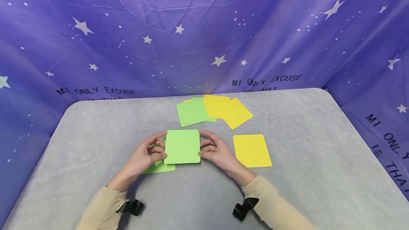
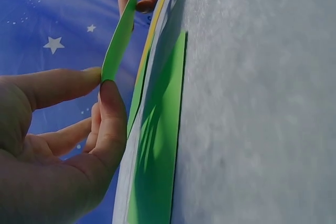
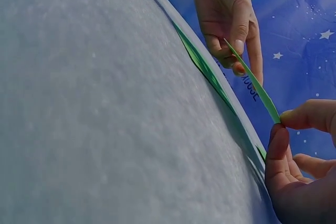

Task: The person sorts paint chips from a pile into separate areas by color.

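Both hands hold one square green card (image 1: 182,147) by its opposite side edges, raised above the table. My left hand (image 1: 144,156) pinches its left edge between thumb and fingers; in the left wrist view the left hand (image 2: 68,129) grips the card (image 2: 119,40) edge-on. On the other side my right hand (image 1: 218,151) pinches the right edge, as the right hand (image 3: 304,166) also shows in the right wrist view. Beneath the left hand another green card (image 1: 161,167) lies flat on the table, partly covered by the hand and the held card.
A yellow card (image 1: 252,151) lies alone right of the right hand. Farther back is an overlapping spread of green cards (image 1: 192,113) and yellow cards (image 1: 238,113). The grey table (image 1: 319,144) ends at a purple star-patterned cloth (image 1: 191,45).
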The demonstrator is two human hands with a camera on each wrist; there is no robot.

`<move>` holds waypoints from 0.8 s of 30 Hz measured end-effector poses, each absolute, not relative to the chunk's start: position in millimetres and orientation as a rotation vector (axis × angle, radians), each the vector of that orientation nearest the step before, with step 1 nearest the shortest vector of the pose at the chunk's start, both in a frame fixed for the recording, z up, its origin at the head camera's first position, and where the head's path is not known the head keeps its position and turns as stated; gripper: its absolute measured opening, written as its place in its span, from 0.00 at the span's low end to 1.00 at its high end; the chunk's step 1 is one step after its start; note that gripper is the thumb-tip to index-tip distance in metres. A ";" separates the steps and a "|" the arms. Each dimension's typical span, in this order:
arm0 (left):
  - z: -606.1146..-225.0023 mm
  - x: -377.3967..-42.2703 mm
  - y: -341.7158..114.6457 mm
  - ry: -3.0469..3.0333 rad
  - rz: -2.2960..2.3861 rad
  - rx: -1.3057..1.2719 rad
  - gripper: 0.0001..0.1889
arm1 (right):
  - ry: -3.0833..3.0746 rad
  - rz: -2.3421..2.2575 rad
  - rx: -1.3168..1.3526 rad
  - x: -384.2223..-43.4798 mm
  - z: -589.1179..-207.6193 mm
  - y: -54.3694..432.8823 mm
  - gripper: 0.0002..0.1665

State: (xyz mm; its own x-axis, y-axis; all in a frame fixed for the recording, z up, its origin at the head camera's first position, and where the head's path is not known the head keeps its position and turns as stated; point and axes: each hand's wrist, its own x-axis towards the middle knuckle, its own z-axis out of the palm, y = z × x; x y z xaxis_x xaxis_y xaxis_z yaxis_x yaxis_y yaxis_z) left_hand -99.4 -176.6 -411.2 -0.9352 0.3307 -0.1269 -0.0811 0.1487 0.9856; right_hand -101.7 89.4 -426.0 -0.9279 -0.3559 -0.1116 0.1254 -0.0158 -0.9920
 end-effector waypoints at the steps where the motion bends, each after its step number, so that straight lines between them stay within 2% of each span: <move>1: -410.9 -98.0 -178.9 2.119 1.845 0.240 0.35 | 1.934 -2.005 -0.248 -101.3 -426.4 87.9 0.40; 24: -413.4 -79.4 -224.6 2.264 1.752 0.236 0.33 | 2.090 -1.844 -0.399 -100.8 -424.3 42.4 0.36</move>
